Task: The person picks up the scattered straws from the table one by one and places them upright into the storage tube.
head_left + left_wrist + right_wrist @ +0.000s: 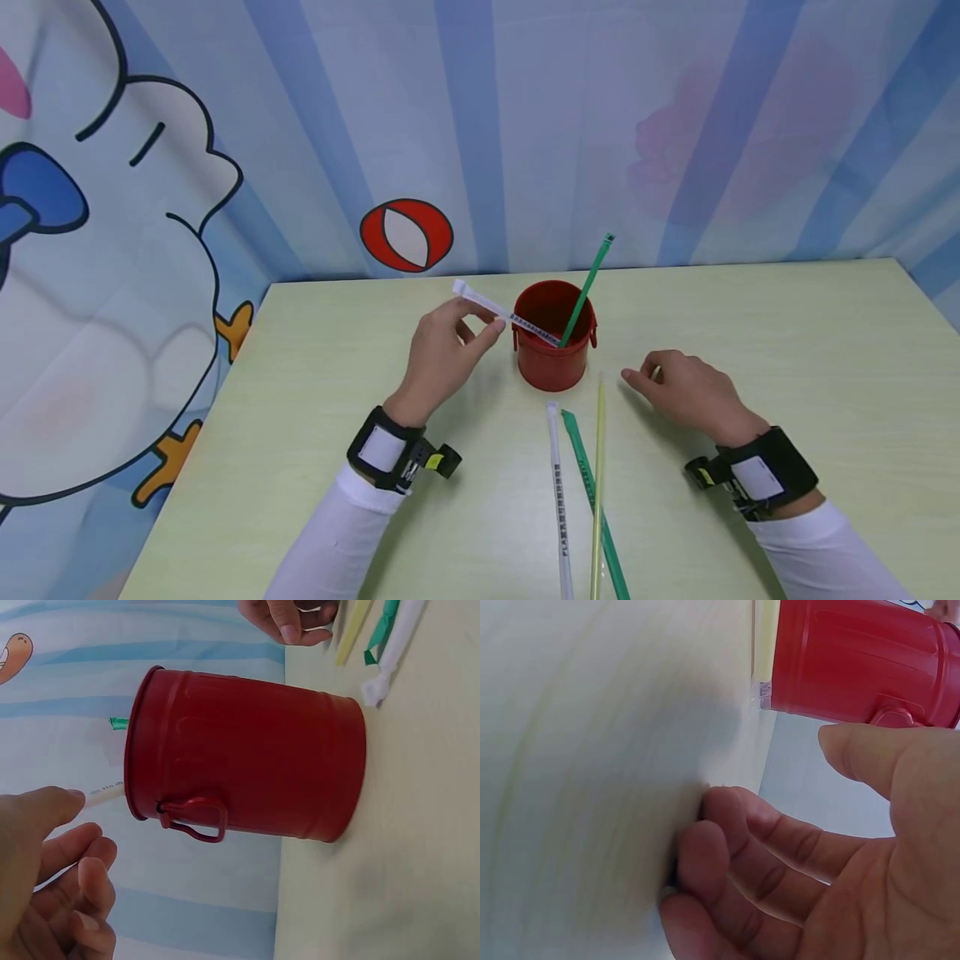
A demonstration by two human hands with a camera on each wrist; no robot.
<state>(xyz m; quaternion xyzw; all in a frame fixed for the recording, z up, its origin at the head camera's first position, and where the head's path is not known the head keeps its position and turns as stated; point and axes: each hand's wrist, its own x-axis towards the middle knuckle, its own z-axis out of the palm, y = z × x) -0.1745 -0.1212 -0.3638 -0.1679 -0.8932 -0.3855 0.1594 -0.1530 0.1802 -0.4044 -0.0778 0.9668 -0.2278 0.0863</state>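
Note:
My left hand (446, 354) pinches a white paper-wrapped straw (480, 299) with printed lettering, left of a small red metal bucket (551, 367). The straw slants down to the right, its lower end inside the bucket's mouth. Also in the bucket, a green-wrapped straw (589, 283) leans right and sticks out above the rim. In the left wrist view, a short piece of the white straw (105, 795) shows between the thumb tip and the bucket rim. To the right of the bucket, my right hand (686, 392) rests low over the table with fingers loosely curled, holding nothing.
In front of the bucket lie another white-wrapped straw (558, 492), a green-wrapped straw (579, 450) and a pale yellow straw (599, 467), the last crossing over the green one. The pale wooden table (825, 350) ends against a printed blue-striped curtain (540, 125).

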